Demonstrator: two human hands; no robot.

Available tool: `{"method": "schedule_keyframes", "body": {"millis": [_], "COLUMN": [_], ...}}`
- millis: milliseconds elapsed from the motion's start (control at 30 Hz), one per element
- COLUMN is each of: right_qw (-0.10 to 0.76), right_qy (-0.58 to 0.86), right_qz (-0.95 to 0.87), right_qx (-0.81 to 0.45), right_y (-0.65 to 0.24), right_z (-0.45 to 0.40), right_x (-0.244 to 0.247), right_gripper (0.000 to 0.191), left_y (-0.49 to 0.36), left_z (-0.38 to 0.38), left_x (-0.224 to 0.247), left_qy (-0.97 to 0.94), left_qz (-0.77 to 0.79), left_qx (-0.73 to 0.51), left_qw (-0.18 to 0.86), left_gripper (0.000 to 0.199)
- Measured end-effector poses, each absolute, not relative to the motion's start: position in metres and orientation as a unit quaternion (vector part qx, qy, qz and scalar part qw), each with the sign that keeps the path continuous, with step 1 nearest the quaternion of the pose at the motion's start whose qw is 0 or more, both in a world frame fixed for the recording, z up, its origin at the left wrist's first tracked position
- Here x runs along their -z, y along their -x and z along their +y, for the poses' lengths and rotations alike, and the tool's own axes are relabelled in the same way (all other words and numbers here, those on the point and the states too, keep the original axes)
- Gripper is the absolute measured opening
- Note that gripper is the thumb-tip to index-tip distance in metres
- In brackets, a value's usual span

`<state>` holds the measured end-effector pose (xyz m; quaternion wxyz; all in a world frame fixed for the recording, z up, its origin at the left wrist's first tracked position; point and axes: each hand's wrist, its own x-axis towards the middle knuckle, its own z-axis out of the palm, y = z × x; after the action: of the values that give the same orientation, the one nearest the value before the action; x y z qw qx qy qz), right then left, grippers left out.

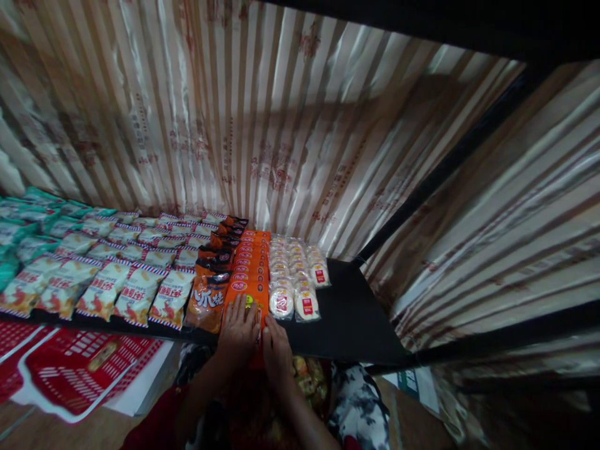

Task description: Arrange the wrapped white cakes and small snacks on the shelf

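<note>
A row of orange snack packets stands overlapping on the black shelf, with a yellow mark on the front one. My left hand lies flat against that front packet, fingers stretched out. At its lower right edge, my right hand touches it with fingers extended; the right thumb is hard to make out. Just right of the orange row are clear-wrapped round white cakes with red labels. On the left side, brown-and-orange bags stand beside the packets.
White snack bags with striped edges and teal bags fill the shelf's left. Below sits a red basket with a white handle. A dark slanted bar and striped sheeting bound the shelf. Wrapped items lie underneath.
</note>
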<state>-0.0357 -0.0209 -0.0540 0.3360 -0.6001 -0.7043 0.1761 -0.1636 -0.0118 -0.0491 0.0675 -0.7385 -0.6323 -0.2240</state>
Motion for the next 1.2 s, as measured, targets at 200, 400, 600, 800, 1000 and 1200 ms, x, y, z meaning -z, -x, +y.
{"method": "schedule_keyframes", "body": {"millis": [200,400,600,800,1000,1200], "right_qw": [0.368,0.436,0.471,0.481,0.476,0.458], "right_qy": [0.593,0.576,0.542,0.539,0.546,0.563], "right_qz": [-0.692,-0.669,-0.675,-0.665,-0.66,-0.657], "right_qx": [-0.186,-0.174,-0.168,-0.187,-0.198,-0.203], "right_y": [0.031,0.03,0.024,0.015,0.013,0.015], "right_z": [-0.017,-0.017,-0.019,-0.029,-0.041,-0.041], "right_x": [0.064,0.071,0.064,0.059,0.066,0.065], "right_gripper": [0.048,0.045,0.038,0.034,0.032,0.036], "left_y": [0.164,0.16,0.157,0.155,0.155,0.155], "left_z": [-0.012,-0.009,0.009,0.015,0.012,0.009], "left_x": [0.047,0.046,0.05,0.058,0.053,0.045], "left_qy": [0.739,0.733,0.724,0.733,0.733,0.736], "left_qz": [-0.634,-0.635,-0.64,-0.638,-0.642,-0.641], "left_qx": [0.22,0.23,0.241,0.221,0.213,0.206], "left_qw": [0.055,0.085,0.088,0.085,0.074,0.061], "left_gripper": [0.043,0.043,0.044,0.046,0.046,0.045]}}
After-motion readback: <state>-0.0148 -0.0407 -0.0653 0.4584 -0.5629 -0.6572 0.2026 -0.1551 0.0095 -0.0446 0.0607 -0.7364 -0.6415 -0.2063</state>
